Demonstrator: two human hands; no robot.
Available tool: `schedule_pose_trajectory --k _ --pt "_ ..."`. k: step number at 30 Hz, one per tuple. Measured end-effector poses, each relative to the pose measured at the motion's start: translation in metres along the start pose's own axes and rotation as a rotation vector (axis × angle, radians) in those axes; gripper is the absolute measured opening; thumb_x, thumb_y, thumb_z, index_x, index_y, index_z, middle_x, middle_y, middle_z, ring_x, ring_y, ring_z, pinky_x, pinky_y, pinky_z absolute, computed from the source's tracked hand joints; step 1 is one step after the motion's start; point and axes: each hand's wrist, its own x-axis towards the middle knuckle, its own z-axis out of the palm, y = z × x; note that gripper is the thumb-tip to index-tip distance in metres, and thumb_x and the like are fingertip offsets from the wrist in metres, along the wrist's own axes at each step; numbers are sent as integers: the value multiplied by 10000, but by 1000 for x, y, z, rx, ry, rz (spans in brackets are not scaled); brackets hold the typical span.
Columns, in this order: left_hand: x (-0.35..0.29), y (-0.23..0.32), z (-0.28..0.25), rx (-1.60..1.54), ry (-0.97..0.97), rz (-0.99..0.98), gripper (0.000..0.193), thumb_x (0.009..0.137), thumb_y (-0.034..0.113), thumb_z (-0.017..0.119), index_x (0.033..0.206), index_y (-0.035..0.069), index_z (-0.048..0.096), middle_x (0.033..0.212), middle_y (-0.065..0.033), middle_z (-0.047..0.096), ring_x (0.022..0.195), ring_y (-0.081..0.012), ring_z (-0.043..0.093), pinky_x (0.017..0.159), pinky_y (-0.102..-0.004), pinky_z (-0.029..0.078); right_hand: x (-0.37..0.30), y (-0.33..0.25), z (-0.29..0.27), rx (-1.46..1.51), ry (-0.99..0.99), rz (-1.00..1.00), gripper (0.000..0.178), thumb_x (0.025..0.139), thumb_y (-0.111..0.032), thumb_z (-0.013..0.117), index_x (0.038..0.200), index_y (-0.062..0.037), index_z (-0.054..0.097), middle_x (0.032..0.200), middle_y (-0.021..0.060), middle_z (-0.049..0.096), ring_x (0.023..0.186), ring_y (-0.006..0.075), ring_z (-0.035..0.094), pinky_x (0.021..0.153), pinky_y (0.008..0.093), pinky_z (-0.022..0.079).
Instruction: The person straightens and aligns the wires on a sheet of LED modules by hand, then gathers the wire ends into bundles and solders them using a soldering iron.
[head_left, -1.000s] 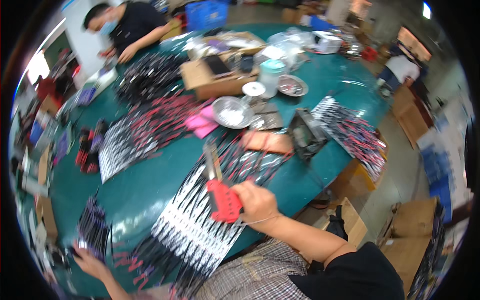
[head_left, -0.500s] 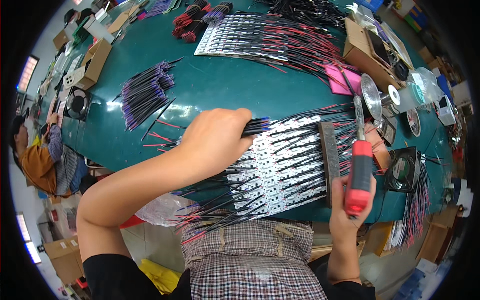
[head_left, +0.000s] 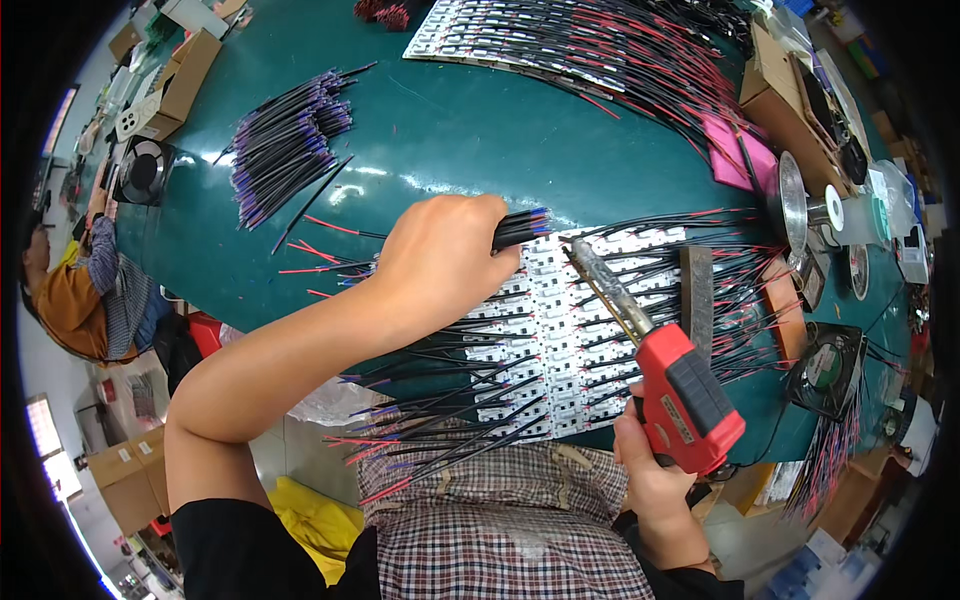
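At the white circuit boards [head_left: 557,345] on the counter [head_left: 430,130], the left hand [head_left: 435,245] clasps black wires [head_left: 520,229], seemingly light and springy, best pinched near their ends, while the right hand [head_left: 655,482] grasps a red soldering gun [head_left: 668,380], likely heavier, safe only behind its barrel [head_left: 611,289].

A fan [head_left: 145,172] (far left) sits near a carton [head_left: 190,84].

Big glossy green table [head_left: 420,130] hogs most of the space from where I'm standing, and there's white glare [head_left: 440,188] bouncing right off the top. Floor's [head_left: 320,470] greyish, bit of a shine to it. Off to the left there's a pale wall [head_left: 45,365] and a bright window [head_left: 42,420], plus cardboard boxes [head_left: 125,475] near it.
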Motion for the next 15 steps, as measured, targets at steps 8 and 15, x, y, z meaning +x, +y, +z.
schedule_pose_trajectory --k 8,15 --pt "4 -5 2 -13 -16 -3 251 814 195 734 785 -34 636 703 -234 635 696 -433 636 653 -494 493 7 8 11 -37 -71 8 260 905 81 642 1151 19 584 826 49 597 586 79 543 509 237 448" --pt "6 -7 -1 6 -37 43 252 812 198 726 797 -40 645 713 -236 642 708 -430 642 664 -491 503 9 7 13 -42 -64 70 247 928 2 659 1168 12 599 971 71 615 771 122 573 660 275 473"
